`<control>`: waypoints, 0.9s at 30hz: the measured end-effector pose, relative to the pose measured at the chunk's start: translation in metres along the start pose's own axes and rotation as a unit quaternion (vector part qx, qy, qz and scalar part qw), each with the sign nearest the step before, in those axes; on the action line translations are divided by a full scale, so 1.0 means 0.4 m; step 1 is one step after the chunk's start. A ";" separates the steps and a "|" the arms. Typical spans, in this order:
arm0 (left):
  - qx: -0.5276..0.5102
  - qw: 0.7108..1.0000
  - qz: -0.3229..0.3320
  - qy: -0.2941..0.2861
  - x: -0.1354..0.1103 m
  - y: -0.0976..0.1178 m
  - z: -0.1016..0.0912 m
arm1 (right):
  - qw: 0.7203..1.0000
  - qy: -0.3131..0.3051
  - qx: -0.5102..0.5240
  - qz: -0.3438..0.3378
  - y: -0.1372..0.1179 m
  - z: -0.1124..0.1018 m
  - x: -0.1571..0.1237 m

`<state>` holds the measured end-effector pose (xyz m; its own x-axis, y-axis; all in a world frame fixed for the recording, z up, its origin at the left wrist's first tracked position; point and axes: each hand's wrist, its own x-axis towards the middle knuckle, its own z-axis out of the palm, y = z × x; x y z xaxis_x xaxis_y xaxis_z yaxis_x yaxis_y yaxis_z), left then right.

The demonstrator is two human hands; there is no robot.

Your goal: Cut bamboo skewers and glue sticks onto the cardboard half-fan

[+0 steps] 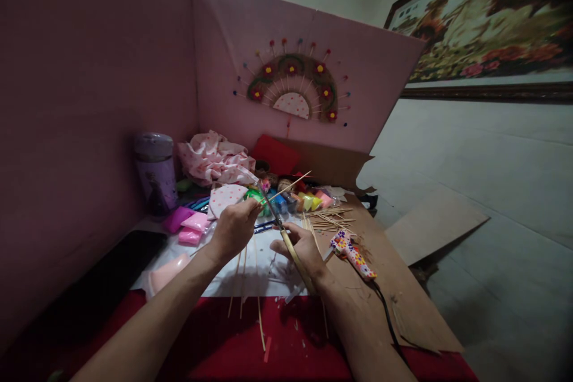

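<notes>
My left hand (pixel 236 228) is closed, thumb and fingers pinching a bamboo skewer (pixel 289 186) that points up and to the right. In my right hand (pixel 304 250) is a knife-like tool (pixel 292 253) with a tan handle and a narrow dark blade. The blade slants up and to the left, crossing the skewer close to my left fingertips. Whether the edge touches the skewer I cannot tell. Below my hands, several loose skewers (pixel 261 322) lie across the white sheet (pixel 224 283) and the red cloth (pixel 215 340).
A flower-patterned glue gun (pixel 353 255) with a black cord lies right on cardboard (pixel 421 316), near a pile of skewers (pixel 329 219). Behind are colored clay packs (pixel 308 200), dotted cloth (pixel 215 158) and a purple cup (pixel 156 176). A fan-shaped decoration (pixel 290 62) is on the pink panel (pixel 358 71).
</notes>
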<state>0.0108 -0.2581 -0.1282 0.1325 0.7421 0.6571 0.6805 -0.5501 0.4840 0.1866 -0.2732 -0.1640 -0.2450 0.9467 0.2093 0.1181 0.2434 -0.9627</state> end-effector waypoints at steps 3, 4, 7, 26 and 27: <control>-0.018 1.000 -0.010 -0.021 0.004 -0.004 -0.005 | 1.000 0.001 -0.012 -0.007 -0.003 0.003 -0.002; -0.027 0.999 -0.014 -0.029 0.005 -0.005 -0.007 | 1.000 0.005 -0.022 -0.009 -0.005 0.004 -0.003; -0.052 0.997 -0.024 -0.048 0.007 -0.008 -0.010 | 0.999 0.013 -0.044 -0.013 -0.011 0.004 -0.005; -0.072 0.996 -0.041 -0.040 0.003 -0.007 -0.006 | 0.997 0.021 -0.072 -0.024 -0.004 -0.004 -0.006; -0.072 0.996 -0.042 -0.038 0.003 -0.005 -0.006 | 0.997 0.021 -0.075 -0.027 -0.006 -0.003 -0.006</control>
<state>0.0080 -0.2571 -0.1272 0.1362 0.8117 0.5680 0.5815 -0.5297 0.6175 0.1881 -0.2757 -0.1622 -0.2140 0.9387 0.2703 0.2501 0.3201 -0.9138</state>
